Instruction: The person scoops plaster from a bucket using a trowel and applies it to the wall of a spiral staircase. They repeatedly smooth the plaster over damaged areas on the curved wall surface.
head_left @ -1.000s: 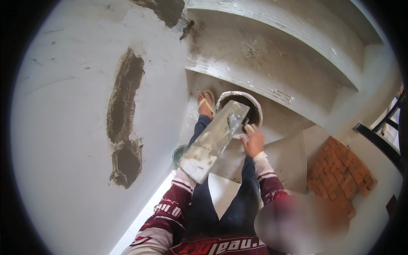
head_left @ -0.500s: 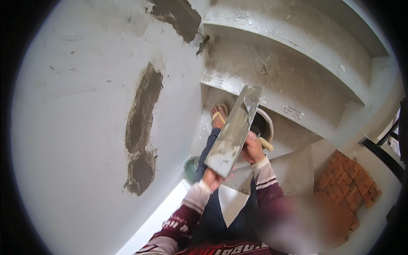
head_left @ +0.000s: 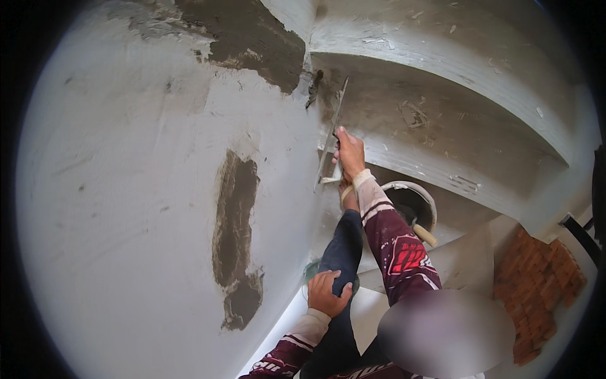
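My right grip holds the trowel beside the wall; my left grip lies spread on my leg.

Maroon sleeves — a red patch on the right — pale cuffs, dark blue trousers, yellow-strapped sandal.

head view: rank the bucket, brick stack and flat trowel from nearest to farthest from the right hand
1. Flat trowel: in the right hand.
2. Bucket: lower right of the hand.
3. Brick stack: far lower right.
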Action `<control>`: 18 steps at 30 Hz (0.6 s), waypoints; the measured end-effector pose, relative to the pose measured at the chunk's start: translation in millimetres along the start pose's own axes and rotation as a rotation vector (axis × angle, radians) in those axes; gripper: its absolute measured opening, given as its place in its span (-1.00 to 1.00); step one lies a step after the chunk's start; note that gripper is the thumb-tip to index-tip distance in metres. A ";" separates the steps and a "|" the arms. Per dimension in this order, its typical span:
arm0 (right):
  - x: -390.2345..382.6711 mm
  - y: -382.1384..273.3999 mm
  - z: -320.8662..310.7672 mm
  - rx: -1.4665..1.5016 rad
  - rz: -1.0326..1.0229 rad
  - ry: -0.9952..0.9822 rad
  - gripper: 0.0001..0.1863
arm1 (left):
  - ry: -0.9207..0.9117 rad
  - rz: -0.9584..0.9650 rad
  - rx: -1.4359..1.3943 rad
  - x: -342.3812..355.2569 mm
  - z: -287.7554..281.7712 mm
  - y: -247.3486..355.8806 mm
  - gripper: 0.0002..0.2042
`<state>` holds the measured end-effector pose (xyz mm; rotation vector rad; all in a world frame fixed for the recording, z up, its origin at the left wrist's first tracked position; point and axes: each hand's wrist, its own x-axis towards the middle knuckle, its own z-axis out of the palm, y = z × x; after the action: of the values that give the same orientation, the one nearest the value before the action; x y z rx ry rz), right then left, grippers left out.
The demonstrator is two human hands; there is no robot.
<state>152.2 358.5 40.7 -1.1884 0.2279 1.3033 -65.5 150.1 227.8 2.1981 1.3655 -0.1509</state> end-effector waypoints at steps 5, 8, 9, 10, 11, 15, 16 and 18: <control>42.0 6.7 34.0 -0.085 -0.027 0.085 -0.47 | -0.007 0.002 0.016 45.0 -24.6 -5.7 -0.61; 63.7 12.5 39.0 -0.236 -0.076 0.108 -0.49 | -0.045 0.020 0.023 67.5 -31.8 -8.9 -0.60; 70.7 19.1 40.4 -0.321 -0.133 0.122 -0.50 | -0.064 0.029 0.026 73.8 -33.1 -9.3 -0.60; 76.8 24.0 42.1 -0.405 -0.186 0.134 -0.51 | -0.080 0.033 0.024 79.3 -34.7 -10.1 -0.60; 70.1 17.6 50.6 -0.408 -0.207 0.127 -0.51 | -0.091 0.029 0.025 82.3 -36.2 -11.8 -0.60; 27.5 -0.7 58.9 -0.397 -0.283 0.028 -0.52 | -0.152 0.025 0.051 97.0 -43.6 -8.6 -0.60; 13.1 -4.6 58.7 -0.359 -0.260 -0.036 -0.52 | -0.145 0.038 0.059 99.9 -44.5 -7.5 -0.60; 7.7 7.2 47.4 -0.262 -0.249 -0.054 -0.53 | -0.131 0.063 0.079 102.5 -45.7 -6.1 -0.59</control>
<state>126.8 398.3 52.3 -1.3522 -0.1321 1.1672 -30.0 256.7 226.6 2.2506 1.2371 -0.3244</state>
